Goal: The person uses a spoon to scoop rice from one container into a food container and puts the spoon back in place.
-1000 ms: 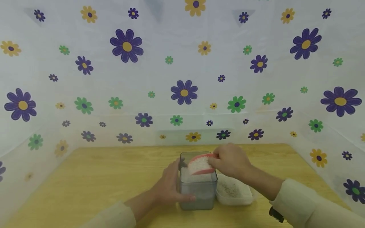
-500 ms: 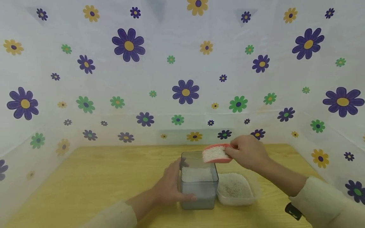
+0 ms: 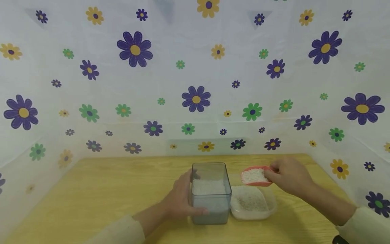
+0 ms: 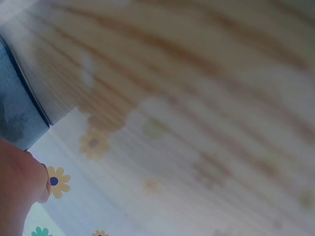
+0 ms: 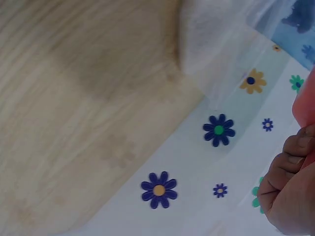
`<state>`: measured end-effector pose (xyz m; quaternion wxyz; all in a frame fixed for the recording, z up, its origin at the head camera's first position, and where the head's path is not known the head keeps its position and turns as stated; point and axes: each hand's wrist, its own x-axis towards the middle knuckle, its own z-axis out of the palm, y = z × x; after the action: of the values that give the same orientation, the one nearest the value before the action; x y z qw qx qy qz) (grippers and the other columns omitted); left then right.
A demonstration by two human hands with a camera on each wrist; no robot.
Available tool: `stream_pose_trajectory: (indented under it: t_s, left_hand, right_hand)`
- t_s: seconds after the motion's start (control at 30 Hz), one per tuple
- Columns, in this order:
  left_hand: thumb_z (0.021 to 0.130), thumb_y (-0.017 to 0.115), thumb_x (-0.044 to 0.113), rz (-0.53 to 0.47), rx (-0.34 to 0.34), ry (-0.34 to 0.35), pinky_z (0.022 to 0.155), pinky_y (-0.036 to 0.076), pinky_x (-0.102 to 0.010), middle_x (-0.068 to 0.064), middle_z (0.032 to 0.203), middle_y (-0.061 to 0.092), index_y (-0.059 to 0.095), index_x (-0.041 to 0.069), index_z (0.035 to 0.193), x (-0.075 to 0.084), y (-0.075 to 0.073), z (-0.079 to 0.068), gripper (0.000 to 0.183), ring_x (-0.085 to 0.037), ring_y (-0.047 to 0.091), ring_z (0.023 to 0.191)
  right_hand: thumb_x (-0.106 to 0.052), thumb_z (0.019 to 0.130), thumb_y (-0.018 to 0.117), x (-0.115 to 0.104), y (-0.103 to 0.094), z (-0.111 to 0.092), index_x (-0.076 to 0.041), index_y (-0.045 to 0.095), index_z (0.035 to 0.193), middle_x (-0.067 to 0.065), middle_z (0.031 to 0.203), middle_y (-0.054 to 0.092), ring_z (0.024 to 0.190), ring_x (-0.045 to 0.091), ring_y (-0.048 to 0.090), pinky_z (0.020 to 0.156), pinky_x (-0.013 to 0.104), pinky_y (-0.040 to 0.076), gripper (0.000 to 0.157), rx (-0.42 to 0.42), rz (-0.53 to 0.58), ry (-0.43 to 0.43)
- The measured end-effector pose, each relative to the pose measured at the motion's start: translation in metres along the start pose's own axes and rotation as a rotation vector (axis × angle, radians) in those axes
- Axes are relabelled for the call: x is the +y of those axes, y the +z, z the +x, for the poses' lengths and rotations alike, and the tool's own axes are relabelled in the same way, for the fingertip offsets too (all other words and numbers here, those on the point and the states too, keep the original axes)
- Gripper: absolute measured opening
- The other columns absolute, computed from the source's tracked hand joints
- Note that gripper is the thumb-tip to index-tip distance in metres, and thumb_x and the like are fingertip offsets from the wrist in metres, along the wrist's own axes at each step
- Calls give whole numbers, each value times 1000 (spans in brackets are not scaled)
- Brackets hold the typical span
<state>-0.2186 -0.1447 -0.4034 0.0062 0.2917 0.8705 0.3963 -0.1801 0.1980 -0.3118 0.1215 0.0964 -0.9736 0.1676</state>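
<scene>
A tall clear grey-blue container point(image 3: 211, 211), partly filled with white grains that look like rice, stands upright on the table. My left hand point(image 3: 178, 201) grips its left side, thumb across the front. In the left wrist view, the container point(image 4: 17, 98) shows a corner beside the hand point(image 4: 19, 182). My right hand point(image 3: 290, 174) holds a pink scoop point(image 3: 262, 184) heaped with white grains point(image 3: 252, 176), above the back of a shallow translucent tub point(image 3: 254, 215) of grains. The right wrist view has the curled fingers of my right hand point(image 5: 288, 191) around the scoop point(image 5: 306, 101).
The tub sits close against the container's right side. Both rest on a light wooden table point(image 3: 122, 189). A white sheet point(image 3: 170, 81) printed with flowers rises behind the table and along both sides.
The right hand has carried the loaded scoop rightward from over the container, rising and then lowering, to above the tub's back edge. The left hand and container stay put.
</scene>
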Motion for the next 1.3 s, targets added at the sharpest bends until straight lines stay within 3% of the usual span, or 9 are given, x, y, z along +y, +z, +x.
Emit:
stream_pose_trajectory:
  t_s: [0.37,0.73,0.97,1.3]
  left_hand:
    - [65,84,61,11,7,2,111,31,-60,-1,141,45,27,14,153,-3,1,0,115,-23,39,132]
    - [64,84,61,4,3,-4,112,30,-61,-1,142,45,26,12,153,-4,0,2,117,-24,38,134]
    - [64,85,62,1,8,-9,112,30,-61,0,141,45,26,12,153,-4,0,1,118,-23,38,133]
    - [65,84,62,-3,1,-5,111,31,-60,0,141,45,28,14,152,-6,1,2,114,-22,39,132]
  right_hand:
    - [-25,88,65,27,26,-12,-22,42,54,-14,52,30,49,2,27,49,21,22,41,-129,-87,-134]
    - [-27,88,68,26,28,-10,-23,40,55,-14,53,28,51,2,26,50,21,21,44,-131,-128,-197]
    - [-27,88,70,18,36,-2,-23,38,53,-13,53,27,51,2,24,49,20,18,47,-61,-213,-261]
    - [-22,86,72,-1,45,9,-17,58,61,-8,56,45,53,9,38,49,25,34,29,-60,-405,-324]
